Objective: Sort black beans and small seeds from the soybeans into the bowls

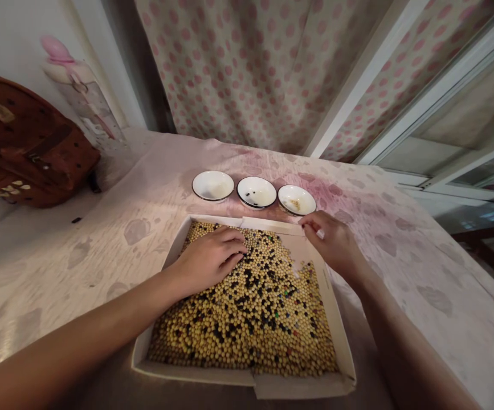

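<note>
The left hand (pixel 208 261) lay open on soybeans (pixel 247 324) in a cardboard tray (pixel 187 373); above the tray's far corner, the right hand (pixel 330 242) pinched its fingers shut, holding nothing visible.

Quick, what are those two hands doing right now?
Left hand: open, resting on the yellow beans.
Right hand: fingers pinched closed; cannot tell if it holds anything.

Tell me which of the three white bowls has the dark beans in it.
The middle bowl holds the dark beans. The right bowl has only pale yellowish bits, and the left bowl shows no dark beans.
</note>
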A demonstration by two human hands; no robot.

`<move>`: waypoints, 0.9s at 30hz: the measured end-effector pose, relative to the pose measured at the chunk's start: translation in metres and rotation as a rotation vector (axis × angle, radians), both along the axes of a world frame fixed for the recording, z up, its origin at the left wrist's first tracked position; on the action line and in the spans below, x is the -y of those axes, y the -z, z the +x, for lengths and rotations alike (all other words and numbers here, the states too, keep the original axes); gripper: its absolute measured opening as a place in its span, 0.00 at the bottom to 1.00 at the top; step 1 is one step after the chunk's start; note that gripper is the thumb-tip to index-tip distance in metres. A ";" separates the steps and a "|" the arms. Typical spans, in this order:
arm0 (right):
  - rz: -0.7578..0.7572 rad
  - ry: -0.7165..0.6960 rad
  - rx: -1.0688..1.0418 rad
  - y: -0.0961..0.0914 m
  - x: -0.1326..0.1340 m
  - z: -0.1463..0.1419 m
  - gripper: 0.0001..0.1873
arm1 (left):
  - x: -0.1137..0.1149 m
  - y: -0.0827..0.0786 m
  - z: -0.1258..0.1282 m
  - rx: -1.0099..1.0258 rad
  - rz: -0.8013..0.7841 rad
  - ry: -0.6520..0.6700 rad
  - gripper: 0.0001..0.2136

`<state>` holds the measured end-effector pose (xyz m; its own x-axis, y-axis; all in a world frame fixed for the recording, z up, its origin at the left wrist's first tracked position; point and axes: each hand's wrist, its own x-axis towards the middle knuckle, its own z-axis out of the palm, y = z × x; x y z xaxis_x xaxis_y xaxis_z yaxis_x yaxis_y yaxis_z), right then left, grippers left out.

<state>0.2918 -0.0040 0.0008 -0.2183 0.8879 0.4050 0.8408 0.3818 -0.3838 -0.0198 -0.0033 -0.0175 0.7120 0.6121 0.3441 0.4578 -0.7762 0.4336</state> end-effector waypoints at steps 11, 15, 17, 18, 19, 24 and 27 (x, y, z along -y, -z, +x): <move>-0.261 -0.256 0.143 -0.003 0.020 -0.012 0.08 | -0.001 -0.002 0.000 -0.007 0.004 0.010 0.12; -0.216 -0.235 0.170 0.000 0.018 -0.012 0.09 | -0.001 -0.001 0.000 0.003 0.007 0.009 0.11; -0.185 -0.219 0.180 0.001 0.017 -0.010 0.09 | -0.001 0.000 0.000 0.007 0.004 0.010 0.11; -0.177 -0.216 0.184 0.002 0.017 -0.010 0.09 | -0.001 0.000 -0.001 0.006 0.001 0.011 0.11; -0.176 -0.216 0.187 0.002 0.017 -0.009 0.09 | -0.001 0.000 -0.001 0.005 -0.001 0.011 0.11; -0.196 -0.232 0.215 0.003 0.018 -0.012 0.09 | -0.001 0.000 0.000 -0.002 -0.003 0.006 0.11; -0.181 -0.209 0.240 0.004 0.018 -0.015 0.09 | 0.000 0.000 0.000 -0.007 -0.005 -0.001 0.11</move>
